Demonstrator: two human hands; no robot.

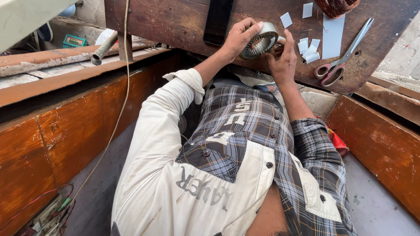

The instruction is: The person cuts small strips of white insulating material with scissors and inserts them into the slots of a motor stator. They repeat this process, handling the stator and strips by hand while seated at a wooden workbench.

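Nearest the camera lay the person's own chest in a plaid shirt of grey and cream cloth with dark round buttons (pixel 245 153). To the near left, a worn orange-brown wooden panel (pixel 65 135) ran alongside, its varnish scratched and patchy, with a thin pale cord (pixel 114 126) hanging across it.

Farther out, both arms reached to a dark, scuffed wooden board (pixel 175 22). The left hand (pixel 239 38) was clenched around the outer shell of a round grey metal stator ring with a ribbed, slotted inner face (pixel 260 41), gripping it from the left and tilting it on the board's near edge. The right hand (pixel 284 61) pressed against the ring's right side, fingers curled at its rim; whether it pinched anything small there could not be told.

Just right of the ring lay small pale rectangular paper slips (pixel 308 48), flat and scattered. Right of those rested metal scissors with reddish looped handles (pixel 343 57), blades pointing far right. Far left on the board lay a flat black glossy phone (pixel 217 19), and at the far edge sat a coil of copper-coloured wire (pixel 336 6).
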